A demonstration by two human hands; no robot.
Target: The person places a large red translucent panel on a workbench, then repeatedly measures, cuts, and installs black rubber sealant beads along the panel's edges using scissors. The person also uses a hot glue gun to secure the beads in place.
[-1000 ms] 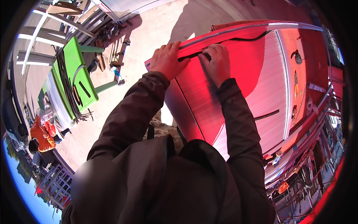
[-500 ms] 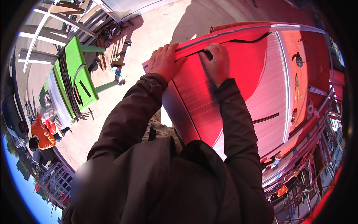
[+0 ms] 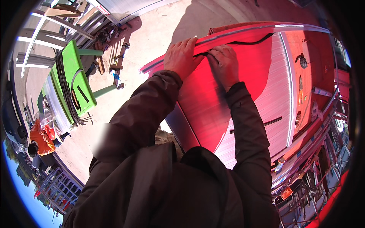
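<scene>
A ribbed panel (image 3: 262,125) lies before me, framed along its far side by a metal frame rail (image 3: 247,30); much of it looks red in the light. My left hand (image 3: 180,57) is closed over the rail, fingers across the outer edge and thumb on the inner side. Beside it, my right hand (image 3: 225,66) is closed, its bent fingers pinching a black rubber strip at the rail's inner edge. Further right, the loose part of the black rubber strip (image 3: 253,41) curves along the rail. My fingers hide the strip's pinched part.
Short black strip pieces (image 3: 273,121) lie on the panel. To the left stands a green table (image 3: 80,95) bearing a bundle of black strips (image 3: 62,81). A person in orange (image 3: 41,138) is beyond it. Metal profiles (image 3: 311,186) are stacked at right.
My left hand has slid to the right along the rail, closer to my right hand. The right hand has shifted slightly right. More of the rail's left end now shows.
</scene>
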